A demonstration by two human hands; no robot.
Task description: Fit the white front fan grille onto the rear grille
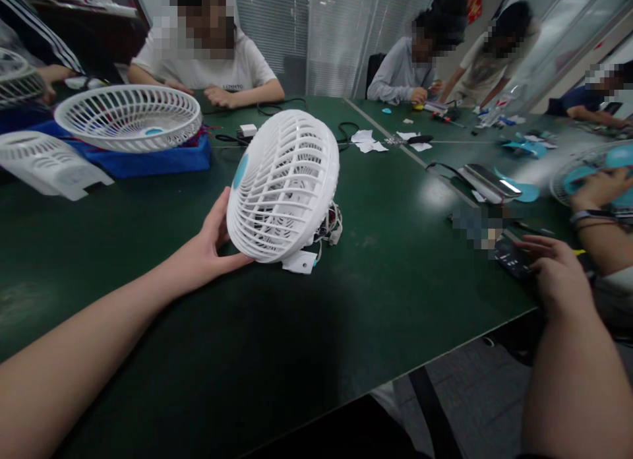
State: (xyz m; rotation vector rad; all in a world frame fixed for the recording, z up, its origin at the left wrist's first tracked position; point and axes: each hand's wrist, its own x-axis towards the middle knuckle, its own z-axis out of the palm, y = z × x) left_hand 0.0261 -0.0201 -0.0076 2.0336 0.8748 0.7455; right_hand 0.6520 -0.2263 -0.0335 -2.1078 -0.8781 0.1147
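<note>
Your left hand grasps the white fan by its cage's lower edge, holding it tilted in front of you at the green table, wires exposed behind. Your right hand is at a dark object; whether it grips that, I cannot tell.

One wired fan, one adapter
</note>
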